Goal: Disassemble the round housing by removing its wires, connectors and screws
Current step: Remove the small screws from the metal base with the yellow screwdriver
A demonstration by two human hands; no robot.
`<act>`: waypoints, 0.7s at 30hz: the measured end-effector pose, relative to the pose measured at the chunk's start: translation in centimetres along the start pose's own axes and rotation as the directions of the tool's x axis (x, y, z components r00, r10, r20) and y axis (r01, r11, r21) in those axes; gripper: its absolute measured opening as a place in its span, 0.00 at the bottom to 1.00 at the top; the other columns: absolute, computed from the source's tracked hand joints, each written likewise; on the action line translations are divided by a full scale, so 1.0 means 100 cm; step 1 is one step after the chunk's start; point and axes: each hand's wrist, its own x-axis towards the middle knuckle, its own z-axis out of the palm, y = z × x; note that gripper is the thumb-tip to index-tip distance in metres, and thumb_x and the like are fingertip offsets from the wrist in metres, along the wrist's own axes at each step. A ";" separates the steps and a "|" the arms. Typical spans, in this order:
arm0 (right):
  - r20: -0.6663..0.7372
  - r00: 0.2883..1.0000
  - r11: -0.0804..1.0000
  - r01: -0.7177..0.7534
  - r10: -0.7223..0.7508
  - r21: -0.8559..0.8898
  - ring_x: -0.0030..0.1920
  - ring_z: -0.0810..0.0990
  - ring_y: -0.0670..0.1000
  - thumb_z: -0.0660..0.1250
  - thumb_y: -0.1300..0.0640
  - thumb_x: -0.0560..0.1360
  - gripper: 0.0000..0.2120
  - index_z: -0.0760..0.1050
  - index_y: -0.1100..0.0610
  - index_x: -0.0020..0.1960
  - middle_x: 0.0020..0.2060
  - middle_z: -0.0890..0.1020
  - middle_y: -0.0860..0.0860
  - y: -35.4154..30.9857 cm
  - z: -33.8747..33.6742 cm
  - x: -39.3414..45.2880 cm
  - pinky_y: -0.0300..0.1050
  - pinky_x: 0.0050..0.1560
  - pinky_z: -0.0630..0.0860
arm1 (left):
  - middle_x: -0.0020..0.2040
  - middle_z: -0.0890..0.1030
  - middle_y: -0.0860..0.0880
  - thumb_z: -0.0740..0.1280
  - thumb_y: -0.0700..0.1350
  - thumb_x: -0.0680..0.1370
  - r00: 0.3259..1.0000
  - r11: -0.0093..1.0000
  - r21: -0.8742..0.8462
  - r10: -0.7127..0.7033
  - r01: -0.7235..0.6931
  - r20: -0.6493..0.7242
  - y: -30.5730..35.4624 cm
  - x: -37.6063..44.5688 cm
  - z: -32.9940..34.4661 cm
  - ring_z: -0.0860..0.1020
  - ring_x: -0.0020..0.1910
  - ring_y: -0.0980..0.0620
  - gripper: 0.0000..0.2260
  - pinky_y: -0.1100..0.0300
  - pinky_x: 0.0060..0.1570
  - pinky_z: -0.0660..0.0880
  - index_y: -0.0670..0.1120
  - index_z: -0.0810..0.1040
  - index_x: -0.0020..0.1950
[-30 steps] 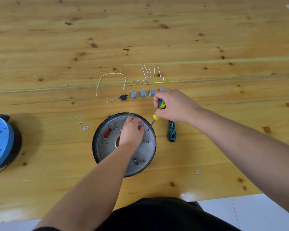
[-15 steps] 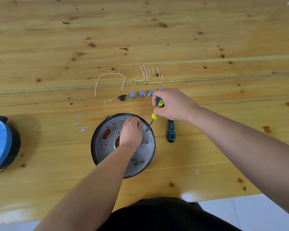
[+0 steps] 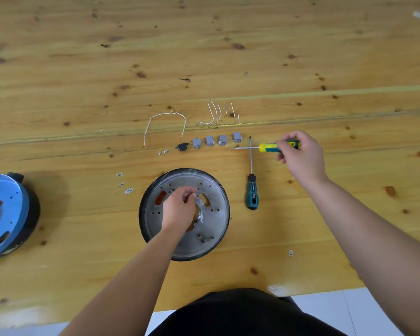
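Moved: you are swinging your right hand [image 3: 300, 155] away from the round housing [image 3: 184, 214], up to about 2 o'clock of it; half a second ago the yellow-green screwdriver [image 3: 268, 147] had its tip down at the plate, and now it is lying level above the table [image 3: 301, 57], tip pointing to 9 o'clock.
Right grip: your fingers are wrapping the screwdriver's handle.
Left grip: your left hand [image 3: 180, 207] is staying on the housing's metal plate, fingertips curling together near the centre as if pinching something small; what it is holding, I cannot tell.
Meaning: a screw is probably coming free here, so you are likely lifting it out by hand while the tool is clearing off.
Housing: sitting on the table straight in front of you, plate up.
Around: grey connectors [image 3: 216, 140] lining up at 12 o'clock of the housing, white wires [image 3: 218, 115] beyond them, small metal bits [image 3: 124, 183] at 10 o'clock, a blue-topped housing [image 3: 7, 214] far off at 9 o'clock.
In the way: the dark green screwdriver [image 3: 252, 187] is lying at 3 o'clock, its shaft crossing under the one you are holding; mind it when setting the tool down.
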 end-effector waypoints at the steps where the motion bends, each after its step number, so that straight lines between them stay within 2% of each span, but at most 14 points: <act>1: -0.042 0.998 0.999 -0.040 0.041 0.033 0.35 0.87 0.46 0.68 0.54 0.78 0.02 0.79 0.48 0.47 0.48 0.86 0.49 0.010 0.000 0.000 0.52 0.40 0.82 | 0.46 0.82 0.62 0.66 0.45 0.83 1.000 1.000 0.003 -0.001 0.001 0.005 0.000 -0.002 0.000 0.79 0.46 0.65 0.07 0.70 0.39 0.69 0.58 0.80 0.53; 3: -0.118 0.984 0.986 -0.116 0.131 0.122 0.36 0.87 0.45 0.68 0.54 0.77 0.03 0.78 0.46 0.46 0.47 0.86 0.48 0.027 0.002 -0.003 0.42 0.36 0.78 | 0.45 0.83 0.62 0.67 0.46 0.83 1.000 1.000 0.003 0.001 -0.001 0.018 0.002 -0.005 0.000 0.79 0.45 0.64 0.07 0.70 0.38 0.70 0.59 0.81 0.52; 5: -0.177 0.962 0.965 -0.170 0.206 0.201 0.39 0.88 0.46 0.68 0.55 0.77 0.06 0.77 0.44 0.45 0.43 0.86 0.44 0.040 0.006 -0.008 0.35 0.31 0.73 | 0.44 0.84 0.61 0.68 0.47 0.83 0.999 1.000 -0.015 -0.010 0.010 0.033 0.005 -0.006 0.002 0.80 0.43 0.63 0.06 0.72 0.34 0.70 0.58 0.81 0.52; 7: -0.211 0.940 0.940 -0.210 0.269 0.267 0.42 0.89 0.46 0.68 0.56 0.78 0.07 0.76 0.43 0.46 0.40 0.86 0.39 0.054 0.011 -0.012 0.34 0.31 0.73 | 0.42 0.85 0.59 0.68 0.47 0.82 0.998 0.998 -0.057 -0.031 0.034 0.045 0.008 -0.006 0.004 0.81 0.41 0.63 0.06 0.73 0.29 0.71 0.58 0.82 0.51; 9: -0.224 0.924 0.927 -0.244 0.311 0.284 0.44 0.88 0.47 0.69 0.57 0.77 0.08 0.75 0.43 0.48 0.40 0.86 0.38 0.069 0.018 -0.017 0.33 0.34 0.73 | 0.40 0.85 0.60 0.69 0.46 0.81 0.998 0.994 -0.096 -0.039 0.044 0.054 0.010 -0.007 0.006 0.82 0.40 0.63 0.06 0.71 0.32 0.72 0.58 0.82 0.50; 11: -0.213 0.918 0.933 -0.292 0.335 0.208 0.43 0.85 0.46 0.72 0.57 0.76 0.09 0.75 0.45 0.51 0.45 0.85 0.43 0.083 0.023 -0.021 0.33 0.35 0.72 | 0.41 0.86 0.60 0.70 0.46 0.81 0.997 0.988 -0.146 -0.048 0.056 0.060 0.011 -0.007 0.009 0.83 0.40 0.62 0.05 0.66 0.39 0.75 0.56 0.83 0.50; 14: -0.133 0.926 0.934 -0.358 0.355 -0.004 0.41 0.80 0.44 0.72 0.55 0.78 0.09 0.74 0.50 0.54 0.47 0.81 0.44 0.102 0.032 -0.024 0.38 0.35 0.70 | 0.42 0.86 0.58 0.71 0.45 0.80 0.995 0.977 -0.198 -0.065 0.078 0.070 0.010 -0.007 0.013 0.84 0.41 0.60 0.03 0.64 0.45 0.78 0.54 0.83 0.50; 18: 0.035 0.938 0.902 -0.320 0.344 -0.288 0.43 0.78 0.50 0.74 0.54 0.78 0.10 0.73 0.52 0.51 0.46 0.79 0.48 0.114 0.044 -0.022 0.41 0.35 0.69 | 0.43 0.87 0.58 0.70 0.44 0.81 0.993 0.974 -0.206 -0.075 0.092 0.090 0.010 -0.007 0.017 0.85 0.43 0.59 0.03 0.61 0.43 0.82 0.52 0.82 0.52; 21: 0.100 0.927 0.860 -0.291 0.362 -0.420 0.39 0.75 0.48 0.75 0.52 0.77 0.12 0.72 0.53 0.50 0.46 0.78 0.50 0.116 0.051 -0.019 0.42 0.32 0.66 | 0.43 0.87 0.57 0.68 0.44 0.82 0.990 0.970 -0.218 -0.081 0.105 0.113 0.012 -0.008 0.018 0.85 0.42 0.59 0.04 0.61 0.43 0.83 0.51 0.82 0.53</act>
